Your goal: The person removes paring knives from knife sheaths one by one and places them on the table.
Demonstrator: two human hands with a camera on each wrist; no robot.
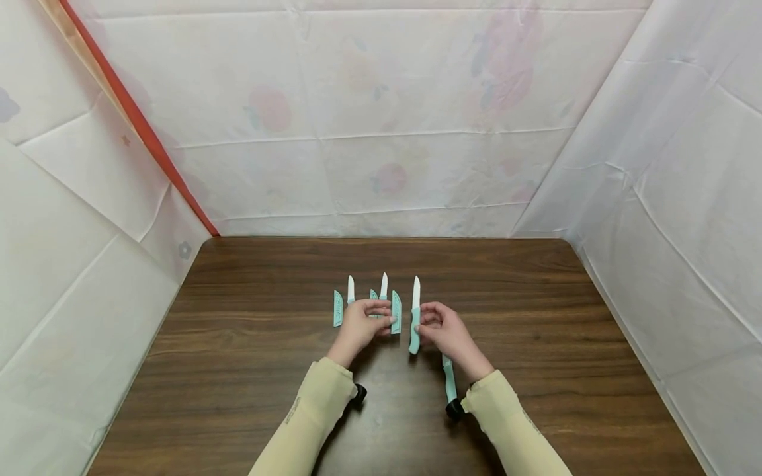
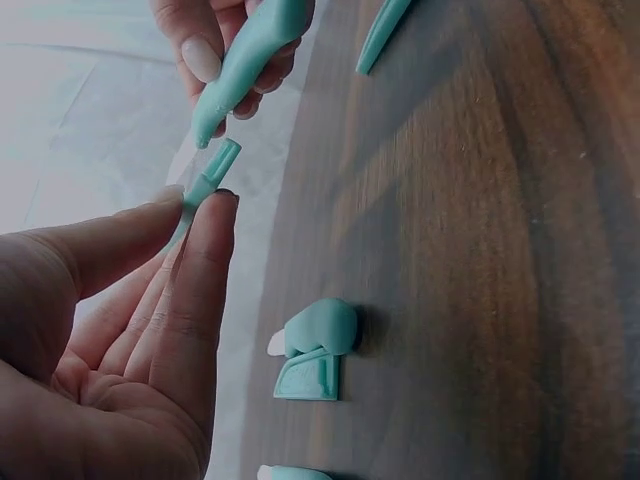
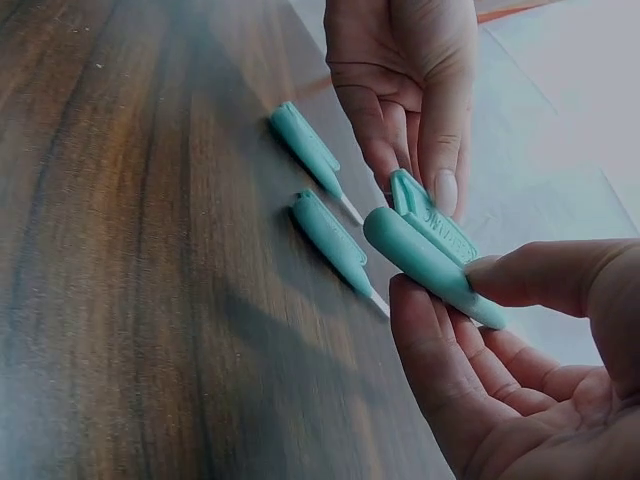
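My left hand (image 1: 360, 325) pinches a mint-green knife sheath (image 1: 396, 311) between thumb and fingers, its pointed end up. Beside it, my right hand (image 1: 448, 332) grips a small paring knife (image 1: 415, 337) by its mint handle, the white blade (image 1: 416, 291) bare and pointing away from me. Sheath and knife stand side by side, held above the table, as the left wrist view shows with the handle (image 2: 245, 65) close to the sheath (image 2: 213, 172). In the right wrist view the handle (image 3: 425, 262) overlaps part of the sheath's lettered face (image 3: 435, 222).
Two more white-bladed knives (image 1: 351, 288) (image 1: 383, 284) lie on the brown wooden table (image 1: 238, 370) behind my left hand, with sheaths (image 1: 338, 309) (image 1: 373, 294) beside them. Another mint handle (image 1: 449, 380) lies under my right wrist. Pale sheeting (image 1: 393, 119) walls the table's back and sides.
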